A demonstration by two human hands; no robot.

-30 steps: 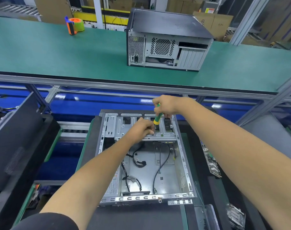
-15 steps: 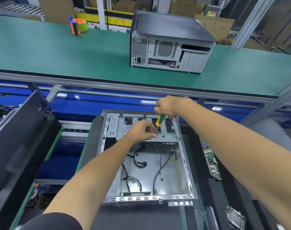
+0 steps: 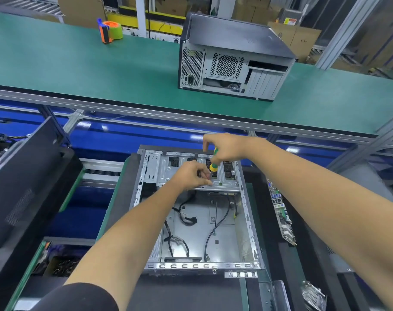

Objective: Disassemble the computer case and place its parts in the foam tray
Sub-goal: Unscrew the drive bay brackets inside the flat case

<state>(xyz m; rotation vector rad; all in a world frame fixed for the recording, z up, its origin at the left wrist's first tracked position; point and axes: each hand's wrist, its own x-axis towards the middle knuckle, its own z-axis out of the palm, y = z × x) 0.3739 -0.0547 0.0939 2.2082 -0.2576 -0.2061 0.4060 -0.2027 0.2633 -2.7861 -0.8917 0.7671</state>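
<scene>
Lying open-side up on the near bench, one case (image 3: pixel 195 212) shows loose black cables on its floor. Two hands work at its far bracket: the left hand (image 3: pixel 191 176) pinches something small, possibly a screw, at the bracket edge; the right hand (image 3: pixel 224 149) grips one green-yellow screwdriver (image 3: pixel 214 161), tip down. One motherboard (image 3: pixel 280 216) lies right. Beyond, a second case (image 3: pixel 233 59) and one tape roll (image 3: pixel 111 30) stand on the green belt (image 3: pixel 79 63).

No text can be read; a small red-and-yellow sign (image 3: pixel 290 21), at one o'clock among the cardboard boxes, is too blurred.
</scene>
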